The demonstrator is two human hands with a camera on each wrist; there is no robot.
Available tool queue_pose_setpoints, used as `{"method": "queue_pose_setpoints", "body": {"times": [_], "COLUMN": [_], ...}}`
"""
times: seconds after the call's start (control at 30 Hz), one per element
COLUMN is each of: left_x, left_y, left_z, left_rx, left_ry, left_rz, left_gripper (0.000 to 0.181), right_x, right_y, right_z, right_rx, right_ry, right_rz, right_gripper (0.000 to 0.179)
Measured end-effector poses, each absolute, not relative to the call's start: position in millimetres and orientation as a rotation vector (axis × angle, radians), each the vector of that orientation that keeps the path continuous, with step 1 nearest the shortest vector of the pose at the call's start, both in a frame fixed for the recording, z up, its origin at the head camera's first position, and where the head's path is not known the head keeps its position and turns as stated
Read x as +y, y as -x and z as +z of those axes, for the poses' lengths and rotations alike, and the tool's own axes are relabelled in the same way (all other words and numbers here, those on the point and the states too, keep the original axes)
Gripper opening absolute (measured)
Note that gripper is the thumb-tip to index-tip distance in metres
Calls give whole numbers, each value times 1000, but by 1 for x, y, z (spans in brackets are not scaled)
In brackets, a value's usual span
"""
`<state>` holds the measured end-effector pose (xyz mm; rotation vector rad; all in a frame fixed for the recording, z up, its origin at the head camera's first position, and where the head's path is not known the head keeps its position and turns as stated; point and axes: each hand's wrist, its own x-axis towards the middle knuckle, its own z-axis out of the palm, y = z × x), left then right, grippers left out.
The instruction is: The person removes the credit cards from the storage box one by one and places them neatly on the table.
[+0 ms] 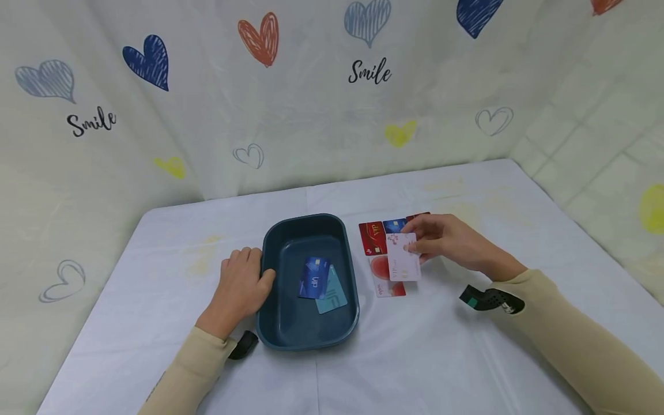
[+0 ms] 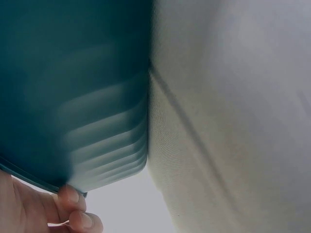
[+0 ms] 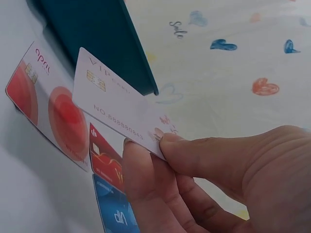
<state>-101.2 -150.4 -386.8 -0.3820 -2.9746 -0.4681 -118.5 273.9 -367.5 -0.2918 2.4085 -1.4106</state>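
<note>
Between the thumb and fingers of my right hand (image 1: pixel 448 239) is a pale pink-white card (image 3: pixel 114 99) with a chip and "VIP" lettering, tilted above other cards. Under it lies a white card with red circles (image 3: pixel 63 114), partly covered in the head view. Behind that one are a red VIP card (image 1: pixel 372 237) and a blue card (image 1: pixel 394 225). My left hand (image 1: pixel 241 285) grips the left rim of a dark teal tray (image 1: pixel 282 340), thumb over the inner side. Inside the tray, a blue VIP card (image 1: pixel 313 278) overlaps a light teal card (image 1: pixel 334 294).
Another dark red card (image 1: pixel 418 216) shows beyond the right hand, mostly hidden. A white cloth (image 1: pixel 404 363) covers the table. Behind it hangs a pale curtain (image 1: pixel 306 104) printed with hearts. Each wrist carries a black camera device (image 1: pixel 490 298).
</note>
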Motion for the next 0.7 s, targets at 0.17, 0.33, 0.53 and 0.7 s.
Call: {"method": "queue_pose_setpoints", "body": {"times": [0.17, 0.33, 0.53, 0.7], "left_x": [-150, -151, -152, -151], "left_y": [102, 103, 103, 103], "left_z": [-387, -387, -388, -388], "left_rx": [-2973, -2980, -2985, -2987], "left_ry": [381, 380, 384, 385], "left_rz": [-477, -490, -499, -501], "left_gripper": [17, 17, 17, 17], "right_x": [279, 284, 286, 288], "right_y": [120, 123, 127, 126], "right_z": [-371, -373, -379, -381], "right_rx": [2394, 2384, 2357, 2344], "right_ry": [285, 268, 241, 243], "right_rz": [-1389, -1370, -1339, -1317], "right_gripper": [34, 36, 38, 40]}}
